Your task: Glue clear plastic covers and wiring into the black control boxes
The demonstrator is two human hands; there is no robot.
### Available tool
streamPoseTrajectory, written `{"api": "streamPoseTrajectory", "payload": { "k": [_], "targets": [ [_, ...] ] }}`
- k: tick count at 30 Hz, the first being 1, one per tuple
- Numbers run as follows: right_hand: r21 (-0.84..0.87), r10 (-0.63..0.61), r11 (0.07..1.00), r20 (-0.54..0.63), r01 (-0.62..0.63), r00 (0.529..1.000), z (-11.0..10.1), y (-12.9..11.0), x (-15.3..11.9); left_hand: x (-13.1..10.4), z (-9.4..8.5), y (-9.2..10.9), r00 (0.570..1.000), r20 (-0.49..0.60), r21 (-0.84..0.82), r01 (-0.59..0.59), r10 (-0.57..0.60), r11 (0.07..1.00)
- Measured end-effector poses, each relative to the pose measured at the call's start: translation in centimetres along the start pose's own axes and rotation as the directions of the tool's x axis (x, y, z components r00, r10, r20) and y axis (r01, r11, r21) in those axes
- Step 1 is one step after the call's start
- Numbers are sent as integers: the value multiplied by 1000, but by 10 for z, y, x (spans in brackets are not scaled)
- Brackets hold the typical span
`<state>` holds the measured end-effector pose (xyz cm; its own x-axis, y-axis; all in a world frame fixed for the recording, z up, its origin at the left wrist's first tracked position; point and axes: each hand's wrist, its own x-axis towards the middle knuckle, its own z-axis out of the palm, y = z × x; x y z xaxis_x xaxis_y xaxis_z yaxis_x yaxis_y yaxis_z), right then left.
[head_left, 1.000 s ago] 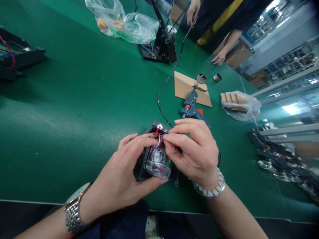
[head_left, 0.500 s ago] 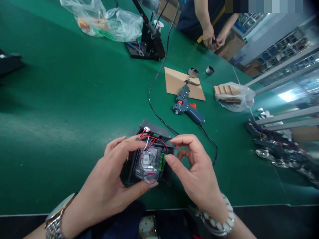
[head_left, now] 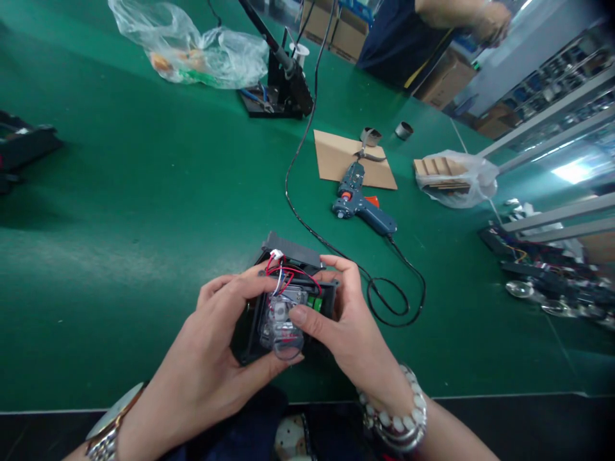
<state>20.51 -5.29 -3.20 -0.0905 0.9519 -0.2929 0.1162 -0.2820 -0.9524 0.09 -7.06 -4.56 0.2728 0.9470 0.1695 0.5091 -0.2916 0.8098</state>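
Between both hands is a black plastic housing (head_left: 331, 296) with a clear plastic module (head_left: 287, 334) inside it. Red and white wires (head_left: 289, 272) with a small white connector run over its top, and a strip of green circuit board shows at the right. My left hand (head_left: 211, 333) grips the housing from the left, its thumb along the near edge by the clear round part. My right hand (head_left: 343, 314) wraps the right side, thumb pressed on the clear module and fingers behind the housing, partly hidden.
Beyond the hands lie a glue gun (head_left: 362, 208) with its looped cord, a cardboard sheet (head_left: 331, 157), and metal rings (head_left: 404, 131). A tool stand (head_left: 283, 96), plastic bags (head_left: 225, 57), black parts (head_left: 29, 147) and assemblies (head_left: 552, 282) surround them. A co-worker (head_left: 398, 45) stands across the table.
My right hand has moved left and closed around the housing, its thumb now on the clear module. My left hand keeps its hold. The co-worker's hands have moved up and to the right.
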Motion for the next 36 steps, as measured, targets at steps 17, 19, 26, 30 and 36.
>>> {"api": "streamPoseTrajectory", "payload": {
  "k": [17,19,26,30,36],
  "targets": [
    [20,-58,998,16,57,998,5,0,2,-5,9,10,976,-116,-35,181,-184,983],
    [15,-62,998,53,61,997,6,1,2,-6,9,10,976,-125,-38,173,-177,984],
    [18,-39,999,-9,40,999,8,8,1,-17,4,8,948,-19,-281,300,-318,912],
    [4,-75,997,11,75,997,8,7,-1,-7,-3,11,907,118,-477,408,-403,778],
    [-44,-102,994,39,103,994,5,5,-6,9,-6,11,859,243,-543,505,-451,671]
  ]
}}
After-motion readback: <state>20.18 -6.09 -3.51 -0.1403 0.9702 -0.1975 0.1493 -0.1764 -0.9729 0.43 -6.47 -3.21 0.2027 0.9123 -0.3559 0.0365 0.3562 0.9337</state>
